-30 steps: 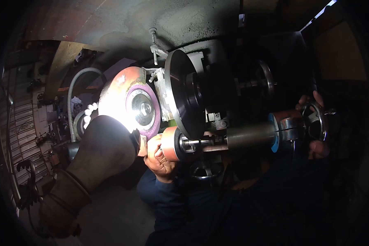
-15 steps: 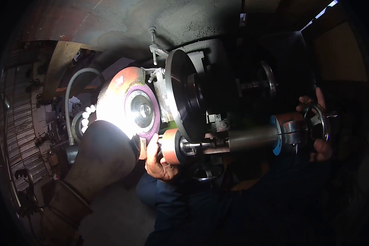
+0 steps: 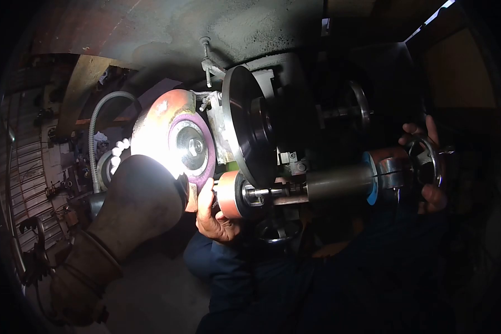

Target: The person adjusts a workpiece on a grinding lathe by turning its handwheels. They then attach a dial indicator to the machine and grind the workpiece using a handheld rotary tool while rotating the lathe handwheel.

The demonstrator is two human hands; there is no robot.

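Observation:
My left hand (image 3: 212, 221) is at the left end of an orange-red collar (image 3: 227, 195), the index finger pointing up along its end face and the other fingers curled under its edge. From the collar a metal spindle (image 3: 286, 192) runs right to a grey cylinder (image 3: 339, 183). My right hand (image 3: 435, 197) is wrapped about the rim of a chrome handwheel (image 3: 440, 167), partly in shadow. Just above the left hand, a purple grinding wheel (image 3: 207, 167) sits in an orange guard (image 3: 161, 111). A large dark disc (image 3: 236, 122) stands tilted over the spindle.
A wide duct (image 3: 133, 206) runs from the guard down to the lower left. Behind it curves a flexible metal hose (image 3: 94, 128). A second handwheel (image 3: 362, 106) is in the dark behind, and another (image 3: 278, 231) lies below the spindle. A blue ring (image 3: 371, 178) borders the cylinder.
The whole view has shifted slightly. Both hands keep their places at the collar and the handwheel.

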